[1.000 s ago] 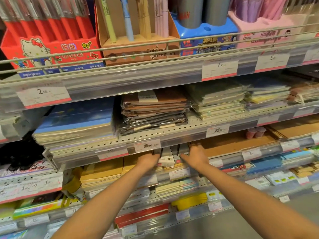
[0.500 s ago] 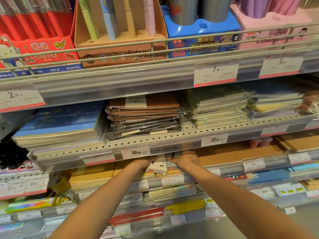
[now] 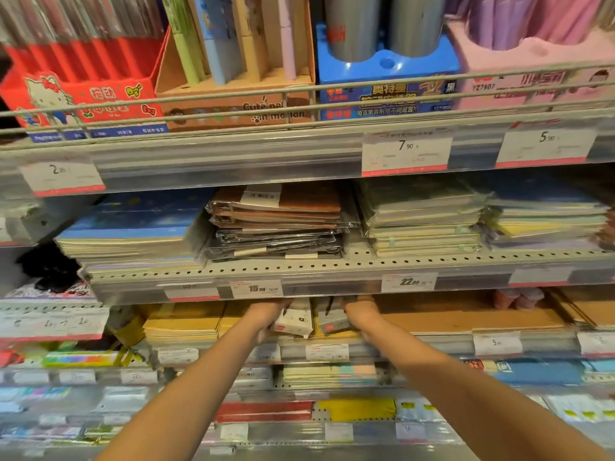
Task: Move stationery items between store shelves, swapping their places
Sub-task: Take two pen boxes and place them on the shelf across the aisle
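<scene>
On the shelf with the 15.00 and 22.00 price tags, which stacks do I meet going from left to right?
Blue-covered notebook stack → brown and black wrapped notebook stack → pale green notebook stack → blue and yellow notebook stack.

Both my arms reach in under the perforated metal shelf [image 3: 332,262]. My left hand [image 3: 266,316] grips a white packet [image 3: 294,319] from its left side, fingers curled round its edge. My right hand [image 3: 361,314] grips a grey packet [image 3: 332,319] from its right side. The two packets sit side by side between my hands, above yellow pads [image 3: 183,322]. To the right lie brown kraft sheets [image 3: 466,311]. Above, brown and black wrapped notebooks [image 3: 279,221] are stacked behind the 15.00 price tag [image 3: 256,289].
</scene>
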A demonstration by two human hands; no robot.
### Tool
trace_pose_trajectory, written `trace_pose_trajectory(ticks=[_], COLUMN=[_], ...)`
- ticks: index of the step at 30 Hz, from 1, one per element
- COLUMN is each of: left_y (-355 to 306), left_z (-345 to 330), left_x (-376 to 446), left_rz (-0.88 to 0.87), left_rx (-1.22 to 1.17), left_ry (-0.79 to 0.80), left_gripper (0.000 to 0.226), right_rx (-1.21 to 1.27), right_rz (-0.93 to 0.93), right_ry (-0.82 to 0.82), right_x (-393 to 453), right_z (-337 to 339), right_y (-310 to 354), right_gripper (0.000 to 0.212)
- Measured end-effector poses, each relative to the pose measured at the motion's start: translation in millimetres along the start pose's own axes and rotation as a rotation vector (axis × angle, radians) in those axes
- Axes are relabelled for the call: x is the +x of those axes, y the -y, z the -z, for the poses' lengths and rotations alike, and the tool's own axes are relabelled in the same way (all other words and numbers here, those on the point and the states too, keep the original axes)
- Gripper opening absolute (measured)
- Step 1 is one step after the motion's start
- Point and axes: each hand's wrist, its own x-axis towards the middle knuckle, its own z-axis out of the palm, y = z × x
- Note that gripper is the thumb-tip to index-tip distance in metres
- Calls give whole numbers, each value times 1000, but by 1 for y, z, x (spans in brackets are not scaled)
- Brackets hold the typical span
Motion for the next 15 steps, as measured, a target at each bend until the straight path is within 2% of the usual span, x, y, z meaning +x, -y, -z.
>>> trace_pose_trajectory(ticks=[2, 4, 9, 15], left_y=[4, 10, 27, 58], left_z=[7, 15, 36, 80], left_x=[-9, -15, -40, -77], left_rz=[-9, -29, -51, -45], left_rx=[-67, -111, -200, -264], left_ry=[-6, -39, -50, -69], left_gripper=[39, 48, 47, 46], right_rx=[144, 241, 258, 290], right_rz=[42, 102, 207, 227], right_ry=[33, 70, 183, 387], right_x=[-6, -12, -27, -40], right_z=[6, 11, 7, -23], right_y=[-4, -8, -11, -9], right_gripper=[16, 25, 44, 50])
